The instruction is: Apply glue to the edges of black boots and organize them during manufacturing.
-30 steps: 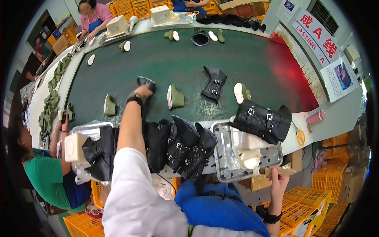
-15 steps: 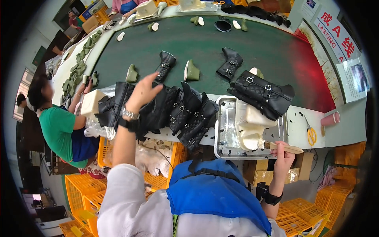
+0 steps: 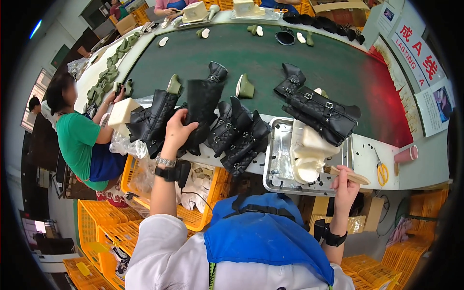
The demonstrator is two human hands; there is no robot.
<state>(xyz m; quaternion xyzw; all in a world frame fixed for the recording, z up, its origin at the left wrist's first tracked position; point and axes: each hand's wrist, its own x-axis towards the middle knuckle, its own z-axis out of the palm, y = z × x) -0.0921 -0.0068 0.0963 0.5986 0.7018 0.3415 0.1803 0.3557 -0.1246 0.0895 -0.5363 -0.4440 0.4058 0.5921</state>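
Observation:
My left hand (image 3: 179, 129) grips a black boot upper (image 3: 205, 101), blurred by motion and standing up off the row. Another quilted black boot upper (image 3: 159, 113) lies to its left, and several buckled ones (image 3: 234, 128) lie to its right. In my right hand (image 3: 345, 186) is a brush with a flat wooden handle (image 3: 356, 177). Its bristle end reaches to the rim of a cream-white tub (image 3: 305, 166), smeared with pale residue. That tub sits in a metal tray (image 3: 274, 181) strewn with black scraps. More black boot uppers (image 3: 324, 111) lie stacked across the tray's far edge.
Green-and-white shoe pieces (image 3: 245, 87) are spread over the dark green table (image 3: 212, 53). Yellow-handled scissors (image 3: 382, 171) and a pink cup (image 3: 407, 153) lie right of the tray. A co-worker in green (image 3: 79, 140) sits at left. Yellow crates (image 3: 198, 220) stand below the table edge.
My left hand has come down and back from above the row and closed on a black boot upper, which now stands raised. My right hand has shifted slightly with the brush. The view has tilted a little.

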